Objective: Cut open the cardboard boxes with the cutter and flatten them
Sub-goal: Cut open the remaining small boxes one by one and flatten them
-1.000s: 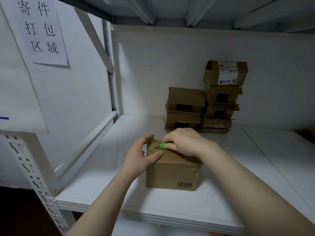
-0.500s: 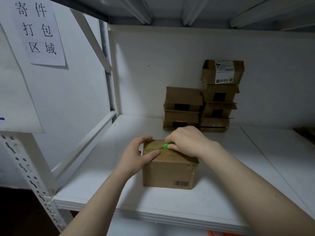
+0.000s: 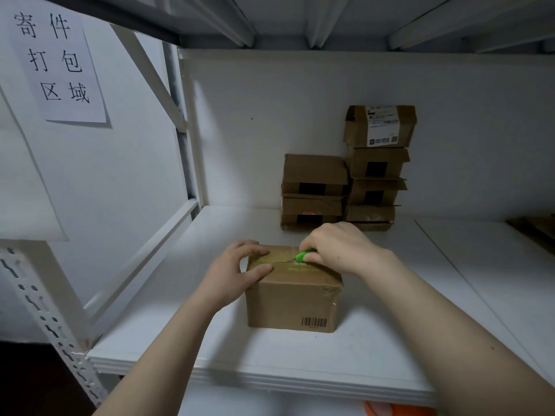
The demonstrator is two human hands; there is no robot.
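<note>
A small taped cardboard box (image 3: pixel 292 298) with a barcode on its front stands on the white shelf (image 3: pixel 270 352). My left hand (image 3: pixel 237 270) grips the box's top left corner, thumb on the near edge and fingers over the far edge. My right hand (image 3: pixel 339 247) holds a green cutter (image 3: pixel 304 255) low over the top. Its blade lies on the tape seam along the middle of the top. Most of the cutter is hidden inside my fist.
Two stacks of brown cardboard boxes (image 3: pixel 348 175) stand against the back wall, the right one taller. A paper sign (image 3: pixel 57 61) hangs on the left panel beside the slotted upright (image 3: pixel 51 319). Flat cardboard (image 3: pixel 537 229) shows at the far right edge.
My right hand and the cutter have slid a little to the right along the seam on top of the box. My left hand keeps its hold on the corner.
</note>
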